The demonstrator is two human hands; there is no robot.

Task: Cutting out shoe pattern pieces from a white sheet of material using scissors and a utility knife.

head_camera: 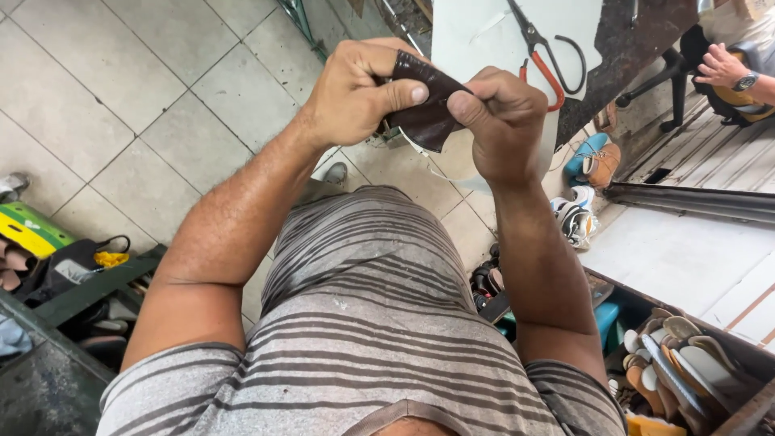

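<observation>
Leather piece (424, 109), dark brown and glossy, sits pinched between both hands above a striped shirt (363, 323). Left hand (355, 93) grips its left edge, thumb pressed flat on top. Right hand (504, 121) clamps the right edge, thumb meeting the left thumb. Just beyond the right hand: scissors (549, 52) with red and black handles on a white sheet (476, 32). Shoes (585, 190) on the floor right of the right hand. Sole stack (686, 363) near the right elbow. Another person's hand (722, 69) far right.
</observation>
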